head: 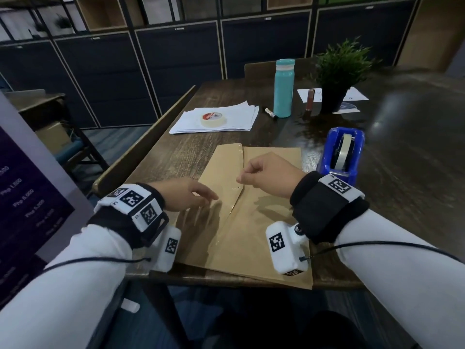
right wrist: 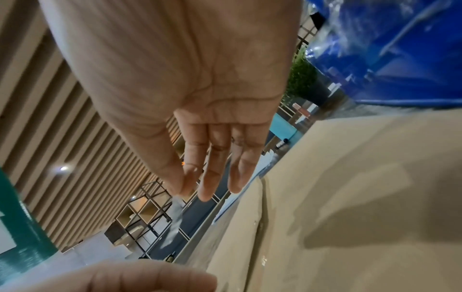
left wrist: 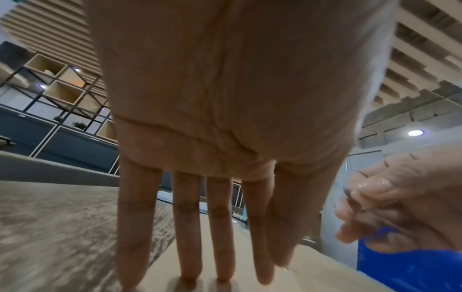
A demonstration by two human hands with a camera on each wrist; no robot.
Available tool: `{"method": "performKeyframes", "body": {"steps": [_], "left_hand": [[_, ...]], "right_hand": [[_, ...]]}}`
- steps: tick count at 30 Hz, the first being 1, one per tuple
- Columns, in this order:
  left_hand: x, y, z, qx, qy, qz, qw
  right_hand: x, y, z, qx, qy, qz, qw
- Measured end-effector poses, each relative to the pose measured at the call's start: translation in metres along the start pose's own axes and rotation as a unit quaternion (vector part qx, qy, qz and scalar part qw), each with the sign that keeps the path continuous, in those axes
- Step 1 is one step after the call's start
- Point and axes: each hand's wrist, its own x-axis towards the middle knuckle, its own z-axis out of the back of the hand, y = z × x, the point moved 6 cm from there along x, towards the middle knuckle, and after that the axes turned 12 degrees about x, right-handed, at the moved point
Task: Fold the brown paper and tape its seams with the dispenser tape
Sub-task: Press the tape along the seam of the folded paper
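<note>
Dark wooden table (head: pixel 176 149), with folded brown kraft paper (head: pixel 251 222) flat near its front edge. Left hand (head: pixel 186 195) spread over paper, probably steadying it; right hand (head: pixel 266 176) pinching clear tape strip (right wrist: pixel 176 221) above seam. Blue tape dispenser (head: pixel 342 152) just beside, handy.

Your head camera looks forward and down over the table (head: pixel 176 152). Each wrist camera sits close beneath its palm, facing along the fingers; all three views share the brown paper (head: pixel 251 217) and blue tape dispenser (head: pixel 339 152).
</note>
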Motion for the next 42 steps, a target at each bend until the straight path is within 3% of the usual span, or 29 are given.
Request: {"method": "performKeyframes", "body": {"steps": [7, 14, 42], "left_hand": [[0.002, 0.004, -0.007, 0.047, -0.001, -0.029, 0.998], [0.013, 0.000, -0.010, 0.068, 0.021, -0.026, 0.997], [0.023, 0.008, -0.013, 0.076, 0.000, -0.028, 0.997]], "right_hand": [[0.005, -0.016, -0.015, 0.045, 0.032, -0.073, 0.996], [0.008, -0.028, -0.032, 0.017, 0.049, -0.126, 0.991], [0.011, -0.035, -0.040, -0.043, 0.065, -0.148, 0.986]]}}
